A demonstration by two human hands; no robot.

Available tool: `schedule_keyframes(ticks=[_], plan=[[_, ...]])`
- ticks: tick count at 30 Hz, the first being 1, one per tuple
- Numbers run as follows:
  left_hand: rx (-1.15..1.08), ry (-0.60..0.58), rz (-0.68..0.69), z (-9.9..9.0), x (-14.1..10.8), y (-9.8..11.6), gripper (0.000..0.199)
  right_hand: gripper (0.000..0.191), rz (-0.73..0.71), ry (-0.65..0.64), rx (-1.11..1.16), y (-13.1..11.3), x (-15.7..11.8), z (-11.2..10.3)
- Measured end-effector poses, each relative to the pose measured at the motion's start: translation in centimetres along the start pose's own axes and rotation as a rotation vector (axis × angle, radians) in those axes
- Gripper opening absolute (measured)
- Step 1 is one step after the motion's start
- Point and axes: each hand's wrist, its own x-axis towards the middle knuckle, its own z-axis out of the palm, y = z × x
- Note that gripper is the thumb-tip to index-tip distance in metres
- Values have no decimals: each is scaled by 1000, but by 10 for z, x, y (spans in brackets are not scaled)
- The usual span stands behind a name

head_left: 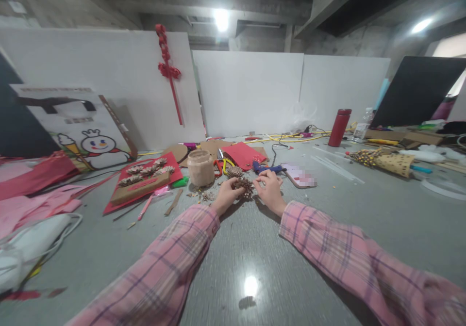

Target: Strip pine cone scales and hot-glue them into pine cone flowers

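Note:
My left hand point(226, 197) is closed around the left side of a brown pine cone point(246, 190), low over the grey table. At the cone's right edge, my right hand point(272, 190) has its thumb and forefinger pinched together; whatever lies between them is too small to make out. Another pine cone point(235, 171) sits just behind the held one. A tan jar point(201, 169) stands to the left, with small brown scraps point(206, 196) scattered before it. Behind my right hand lies a dark blue tool point(268, 167), perhaps a glue gun, beside a phone point(300, 175).
On the left, pine cone flowers point(145, 171) rest on a red card point(174, 165). Yellow-handled scissors point(228, 164) lie behind the jar. To the right are clear sticks point(337, 168), a red flask point(340, 128), a water bottle point(361, 127) and a wrapped bouquet point(395, 163).

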Motion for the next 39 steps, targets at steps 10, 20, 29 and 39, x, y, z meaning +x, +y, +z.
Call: schedule_keyframes(ticks=[10, 20, 29, 39], plan=[[-37, -9, -5, 1, 0, -4, 16, 20, -20, -36, 32, -1, 0, -1], [-48, -6, -22, 1, 0, -2, 15, 18, -12, -55, 34, -1, 0, -1], [-70, 136, -9, 1, 2, -3, 13, 19, 24, 53, -12, -1, 0, 0], [-245, 172, -21, 1, 2, -2, 22, 16, -91, -63, -61, -6, -4, 0]])
